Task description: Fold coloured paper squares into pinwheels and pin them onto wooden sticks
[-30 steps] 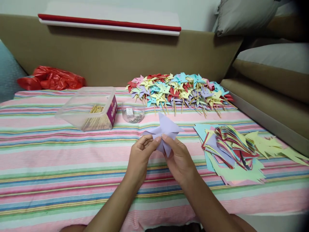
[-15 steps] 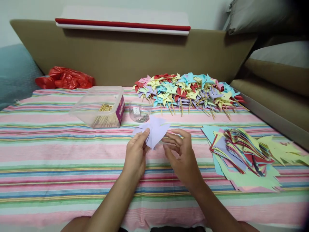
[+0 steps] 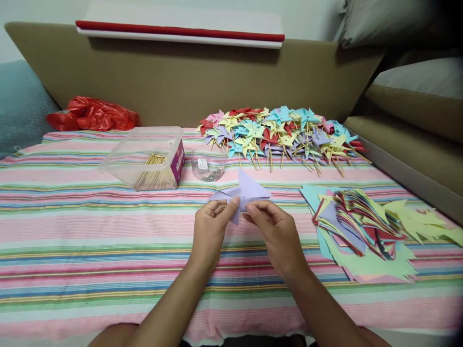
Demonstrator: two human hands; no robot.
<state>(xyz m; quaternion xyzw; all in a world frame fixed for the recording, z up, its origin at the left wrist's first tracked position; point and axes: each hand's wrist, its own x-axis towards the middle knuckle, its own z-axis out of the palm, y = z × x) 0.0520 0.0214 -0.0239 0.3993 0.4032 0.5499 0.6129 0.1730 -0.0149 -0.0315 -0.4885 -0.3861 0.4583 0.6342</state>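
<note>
A lilac paper pinwheel [image 3: 250,187] is held between my two hands, above the striped cloth. My left hand [image 3: 216,222] pinches it near the centre, thumb on top. From the other side my right hand [image 3: 277,226] grips its lower right part between thumb and fingers. One blade points up and another to the right. Just beyond the hands sits a round clear container [image 3: 208,169] with small metal pieces and a white label in it. A clear plastic box [image 3: 141,144] with a purple label holds many thin wooden sticks [image 3: 156,172].
Finished paper pinwheels on sticks [image 3: 277,132] lie heaped at the back right. Cut coloured paper sheets [image 3: 361,226] are piled at the right. A red plastic bag [image 3: 96,114] lies at the back left, before a brown board [image 3: 217,82]. Cushions [image 3: 415,86] border the right side.
My right hand has closed on the lilac pinwheel, where it was apart from it before. The paper has turned and shifted slightly right, with one blade now standing up.
</note>
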